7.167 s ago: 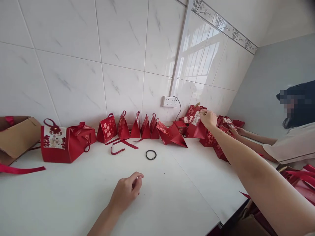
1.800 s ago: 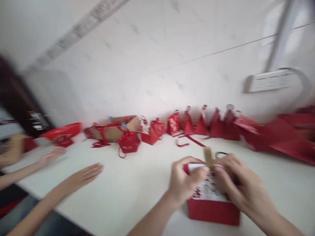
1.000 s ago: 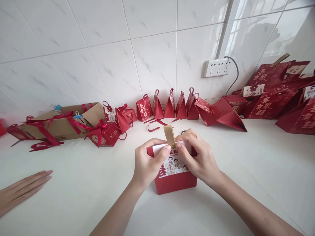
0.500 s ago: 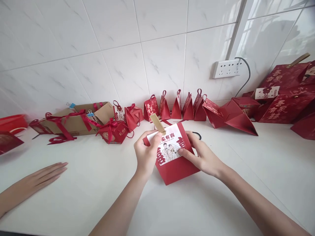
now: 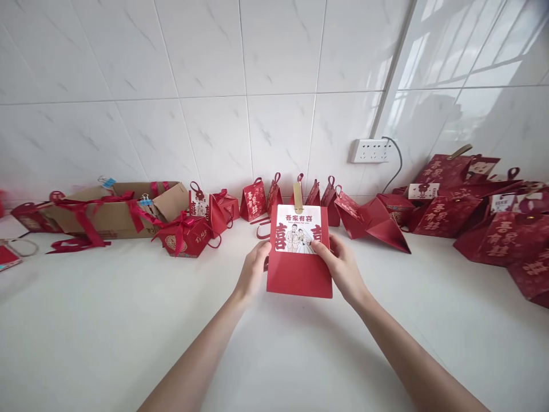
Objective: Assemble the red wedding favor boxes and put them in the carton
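Observation:
I hold a flat red paper gift bag (image 5: 299, 269) upright above the white counter (image 5: 107, 320), in the middle of the view. It has a white label with a drawn couple and a gold tab on top. My left hand (image 5: 253, 273) grips its left edge, fingers behind it. Its right edge is pinched by my right hand (image 5: 341, 268), thumb on the front.
A row of small red triangular boxes (image 5: 253, 200) lines the tiled wall. At the left a brown cardboard box (image 5: 103, 214) with red ribbons and a ribboned red box (image 5: 182, 237). Larger red bags (image 5: 450, 212) pile at the right. A wall socket (image 5: 371, 150) hangs above.
The bag has been turned from tilted to upright and lifted to face me. My left hand left the gold tab for the bag's edge. Another person's hand at the left is gone from view.

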`<action>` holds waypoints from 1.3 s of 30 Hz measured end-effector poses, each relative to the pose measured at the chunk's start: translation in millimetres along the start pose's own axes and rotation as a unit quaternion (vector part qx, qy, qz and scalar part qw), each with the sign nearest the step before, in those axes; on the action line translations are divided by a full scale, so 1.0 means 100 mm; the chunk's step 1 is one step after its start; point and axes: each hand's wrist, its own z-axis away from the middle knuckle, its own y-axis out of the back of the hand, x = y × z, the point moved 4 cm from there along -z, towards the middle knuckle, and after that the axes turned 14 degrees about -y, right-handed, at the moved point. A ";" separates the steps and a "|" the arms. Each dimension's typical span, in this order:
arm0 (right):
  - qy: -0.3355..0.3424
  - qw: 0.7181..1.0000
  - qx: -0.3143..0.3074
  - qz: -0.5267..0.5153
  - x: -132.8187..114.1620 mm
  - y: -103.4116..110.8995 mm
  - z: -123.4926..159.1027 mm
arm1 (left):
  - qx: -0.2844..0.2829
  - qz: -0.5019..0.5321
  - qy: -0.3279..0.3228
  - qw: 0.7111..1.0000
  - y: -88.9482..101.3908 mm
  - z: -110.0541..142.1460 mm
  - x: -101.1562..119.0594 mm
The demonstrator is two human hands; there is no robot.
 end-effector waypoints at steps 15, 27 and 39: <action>-0.008 0.993 -0.122 -0.006 0.02 -0.01 -0.03 | 0.044 0.014 -0.061 0.997 0.03 0.00 -0.01; -0.188 0.944 -0.096 -0.254 0.31 -0.05 -0.15 | -0.113 0.015 -0.192 0.975 -0.09 0.09 0.07; -0.267 0.914 -0.210 -0.223 0.22 -0.19 0.03 | 0.069 0.005 -0.149 0.986 0.00 0.04 0.02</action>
